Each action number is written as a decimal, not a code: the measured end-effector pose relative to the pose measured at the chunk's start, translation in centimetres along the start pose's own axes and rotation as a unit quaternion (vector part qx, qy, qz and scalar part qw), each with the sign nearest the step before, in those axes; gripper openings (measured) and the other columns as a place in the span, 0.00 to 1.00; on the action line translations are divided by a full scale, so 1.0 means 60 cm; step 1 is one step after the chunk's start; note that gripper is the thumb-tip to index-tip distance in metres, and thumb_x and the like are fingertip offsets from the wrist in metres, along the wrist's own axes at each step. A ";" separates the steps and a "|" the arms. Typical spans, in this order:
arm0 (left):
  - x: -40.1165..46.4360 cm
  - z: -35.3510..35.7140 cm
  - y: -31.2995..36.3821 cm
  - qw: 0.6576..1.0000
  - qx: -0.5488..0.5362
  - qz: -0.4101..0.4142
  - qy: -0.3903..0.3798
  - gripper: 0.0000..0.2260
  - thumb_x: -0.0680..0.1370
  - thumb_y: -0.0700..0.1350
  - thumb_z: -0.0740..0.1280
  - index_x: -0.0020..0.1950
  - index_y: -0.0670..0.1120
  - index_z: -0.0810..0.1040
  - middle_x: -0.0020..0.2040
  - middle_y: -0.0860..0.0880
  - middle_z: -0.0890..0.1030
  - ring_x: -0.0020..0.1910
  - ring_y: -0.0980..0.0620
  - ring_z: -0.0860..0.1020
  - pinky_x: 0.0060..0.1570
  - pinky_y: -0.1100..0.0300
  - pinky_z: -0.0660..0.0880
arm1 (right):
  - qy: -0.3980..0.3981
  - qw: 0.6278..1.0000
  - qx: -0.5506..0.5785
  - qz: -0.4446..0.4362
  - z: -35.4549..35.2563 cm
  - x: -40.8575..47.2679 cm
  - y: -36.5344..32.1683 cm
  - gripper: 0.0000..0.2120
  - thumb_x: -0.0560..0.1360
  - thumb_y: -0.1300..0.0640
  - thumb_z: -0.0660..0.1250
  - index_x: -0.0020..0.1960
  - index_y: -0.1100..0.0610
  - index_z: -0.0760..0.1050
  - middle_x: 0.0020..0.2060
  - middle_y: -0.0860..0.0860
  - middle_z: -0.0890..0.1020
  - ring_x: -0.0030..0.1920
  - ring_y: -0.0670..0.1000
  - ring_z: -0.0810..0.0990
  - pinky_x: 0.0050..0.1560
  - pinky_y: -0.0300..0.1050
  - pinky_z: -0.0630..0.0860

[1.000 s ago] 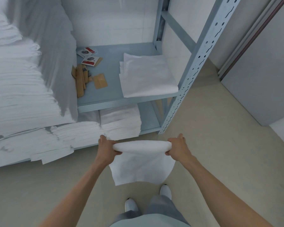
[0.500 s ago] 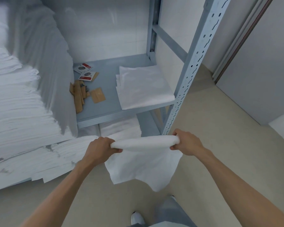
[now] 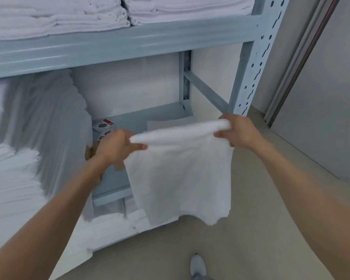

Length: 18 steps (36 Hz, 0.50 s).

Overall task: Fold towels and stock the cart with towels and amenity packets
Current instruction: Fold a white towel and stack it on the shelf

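Observation:
A white towel (image 3: 180, 174) hangs folded over between my two hands, in front of the grey metal rack (image 3: 249, 81). My left hand (image 3: 115, 146) grips its left top end. The right top end is gripped by my right hand (image 3: 234, 132). The towel's lower edge hangs loose at about the level of the lower shelf. Behind it, on the middle shelf (image 3: 113, 182), lie amenity packets (image 3: 104, 126), partly hidden by my left hand. A folded white cloth (image 3: 160, 123) on that shelf shows just above the towel.
Stacks of folded white towels (image 3: 85, 15) fill the top shelf, and a tall stack (image 3: 18, 158) stands at the left. More towels (image 3: 117, 225) lie on the bottom shelf. A grey door (image 3: 331, 98) is at the right. My shoe (image 3: 198, 265) is on the beige floor.
Both hands have raised the towel up to the middle shelf's level and nearer the rack. The view has tilted up, so the top shelf now shows.

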<state>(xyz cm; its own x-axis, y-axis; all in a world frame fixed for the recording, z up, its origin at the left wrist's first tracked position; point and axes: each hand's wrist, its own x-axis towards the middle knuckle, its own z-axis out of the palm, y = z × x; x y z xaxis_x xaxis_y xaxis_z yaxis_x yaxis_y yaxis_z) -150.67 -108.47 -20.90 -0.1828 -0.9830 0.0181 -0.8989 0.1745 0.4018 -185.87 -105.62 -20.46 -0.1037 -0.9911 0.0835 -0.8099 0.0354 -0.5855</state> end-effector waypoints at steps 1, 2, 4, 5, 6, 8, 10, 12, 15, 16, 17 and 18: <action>0.027 -0.025 0.011 0.999 -0.011 0.012 0.040 0.15 0.72 0.58 0.75 0.34 0.50 0.77 0.29 0.49 0.77 0.32 0.46 0.78 0.32 0.56 0.68 | 0.030 0.999 0.020 -0.007 -0.020 0.034 -0.018 0.14 0.72 0.54 0.76 0.55 0.49 0.75 0.44 0.52 0.82 0.29 0.47 0.82 0.27 0.41 0.77; 0.046 -0.048 0.020 0.996 -0.016 0.031 0.084 0.15 0.73 0.58 0.74 0.36 0.49 0.79 0.30 0.49 0.77 0.34 0.43 0.78 0.32 0.55 0.69 | 0.065 0.997 0.033 -0.017 -0.037 0.059 -0.034 0.14 0.73 0.55 0.75 0.56 0.49 0.75 0.44 0.52 0.82 0.26 0.47 0.81 0.23 0.38 0.74; 0.085 -0.081 0.039 0.980 -0.006 0.078 0.180 0.12 0.75 0.56 0.73 0.42 0.47 0.84 0.32 0.45 0.79 0.34 0.42 0.78 0.32 0.55 0.67 | 0.138 0.989 0.046 -0.040 -0.063 0.113 -0.062 0.16 0.74 0.57 0.74 0.60 0.51 0.75 0.47 0.53 0.82 0.32 0.52 0.83 0.27 0.43 0.77; 0.102 -0.090 0.047 0.968 0.001 0.098 0.231 0.11 0.76 0.54 0.73 0.46 0.47 0.85 0.34 0.42 0.82 0.34 0.43 0.77 0.33 0.56 0.66 | 0.177 0.982 0.053 -0.051 -0.071 0.135 -0.072 0.16 0.74 0.58 0.73 0.60 0.52 0.75 0.49 0.53 0.81 0.37 0.55 0.83 0.34 0.48 0.79; 0.118 -0.092 0.054 0.954 0.007 0.113 0.276 0.10 0.77 0.52 0.73 0.48 0.45 0.86 0.36 0.40 0.83 0.34 0.44 0.77 0.34 0.56 0.65 | 0.214 0.973 0.063 -0.062 -0.072 0.155 -0.077 0.15 0.74 0.59 0.72 0.60 0.53 0.75 0.51 0.54 0.80 0.41 0.56 0.82 0.40 0.53 0.80; 0.147 -0.080 0.057 0.930 0.018 0.132 0.341 0.08 0.78 0.45 0.72 0.51 0.42 0.86 0.42 0.37 0.84 0.37 0.41 0.81 0.36 0.56 0.68 | 0.278 0.952 0.087 -0.092 -0.057 0.184 -0.074 0.16 0.73 0.65 0.69 0.60 0.56 0.75 0.55 0.56 0.77 0.46 0.55 0.79 0.45 0.52 0.77; 0.173 -0.049 0.050 0.922 0.023 0.158 0.354 0.09 0.77 0.39 0.70 0.56 0.40 0.85 0.48 0.36 0.85 0.44 0.37 0.83 0.39 0.52 0.74 | 0.318 0.937 0.097 -0.104 -0.025 0.204 -0.053 0.19 0.70 0.72 0.65 0.59 0.59 0.75 0.57 0.57 0.75 0.48 0.53 0.75 0.45 0.45 0.71; 0.198 0.001 0.032 0.926 0.008 0.191 0.325 0.13 0.75 0.35 0.70 0.60 0.39 0.83 0.53 0.35 0.84 0.49 0.35 0.82 0.46 0.48 0.78 | 0.325 0.935 0.107 -0.096 0.023 0.218 -0.016 0.21 0.67 0.77 0.62 0.57 0.62 0.74 0.58 0.59 0.74 0.49 0.51 0.73 0.45 0.42 0.68; 0.226 0.100 0.003 0.954 -0.023 0.158 0.254 0.19 0.73 0.30 0.70 0.63 0.40 0.81 0.59 0.38 0.83 0.58 0.36 0.80 0.55 0.45 0.78 | 0.294 0.946 0.117 -0.063 0.113 0.232 0.057 0.24 0.64 0.82 0.57 0.55 0.64 0.71 0.58 0.61 0.70 0.48 0.52 0.70 0.47 0.40 0.66; 0.232 0.141 -0.008 0.962 -0.037 0.141 0.230 0.22 0.71 0.26 0.70 0.64 0.39 0.81 0.60 0.39 0.82 0.59 0.37 0.80 0.57 0.45 0.78 | 0.272 0.955 0.111 -0.041 0.148 0.232 0.084 0.25 0.64 0.83 0.57 0.55 0.63 0.70 0.59 0.60 0.68 0.47 0.50 0.68 0.47 0.42 0.67; 0.233 0.184 -0.019 0.968 -0.046 0.129 0.210 0.26 0.67 0.24 0.71 0.63 0.39 0.82 0.59 0.39 0.83 0.58 0.37 0.81 0.57 0.46 0.79 | 0.245 0.964 0.104 -0.016 0.183 0.228 0.113 0.26 0.64 0.83 0.58 0.55 0.61 0.69 0.59 0.59 0.67 0.46 0.50 0.67 0.46 0.44 0.68; 0.232 0.231 -0.032 0.974 -0.046 0.114 0.191 0.28 0.64 0.23 0.72 0.62 0.39 0.82 0.58 0.39 0.83 0.57 0.38 0.82 0.55 0.46 0.80 | 0.213 0.972 0.096 0.011 0.219 0.223 0.144 0.26 0.65 0.83 0.58 0.55 0.59 0.67 0.59 0.58 0.66 0.46 0.50 0.67 0.46 0.47 0.69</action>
<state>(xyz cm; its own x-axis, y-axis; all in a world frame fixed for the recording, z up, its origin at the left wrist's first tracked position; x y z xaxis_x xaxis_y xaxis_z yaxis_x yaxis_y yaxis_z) -157.01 -121.72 -34.12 -0.1961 -0.8720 0.4485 -0.8097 0.4020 0.4276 -186.70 -120.28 -34.99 -0.3829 -0.8458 0.3716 -0.6866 -0.0086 -0.7270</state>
